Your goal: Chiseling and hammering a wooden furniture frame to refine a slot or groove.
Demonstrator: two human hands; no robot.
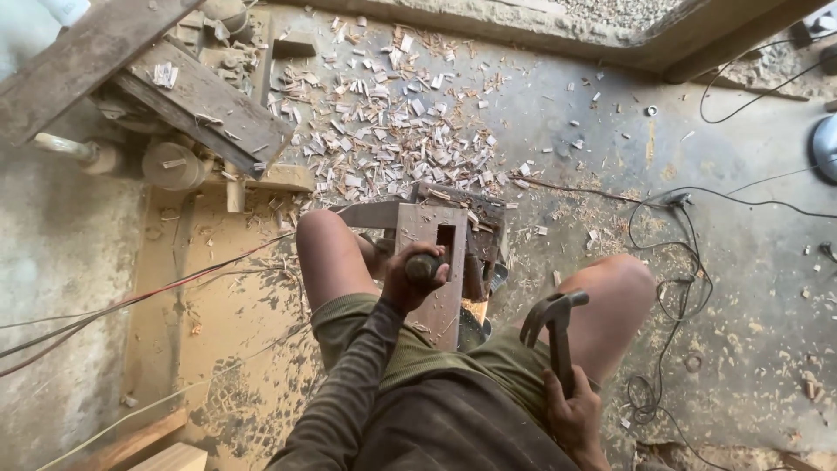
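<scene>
I sit over a reddish wooden piece [436, 228] with a rectangular slot [445, 240] cut in it, lying between my bare knees. My left hand [410, 281] is wrapped around the dark rounded handle of a chisel [425, 266] that stands on the wood just beside the slot. My right hand [573, 410] grips the shaft of a claw hammer [554, 324], held back over my right thigh with its steel head raised, apart from the chisel.
Wood chips [392, 131] lie heaped on the concrete floor beyond the workpiece. Planks and a machine [192, 105] stand at the upper left. Black cables [680, 262] loop at the right, red wires [131, 301] at the left. A pale wood block [170, 458] lies at the lower left.
</scene>
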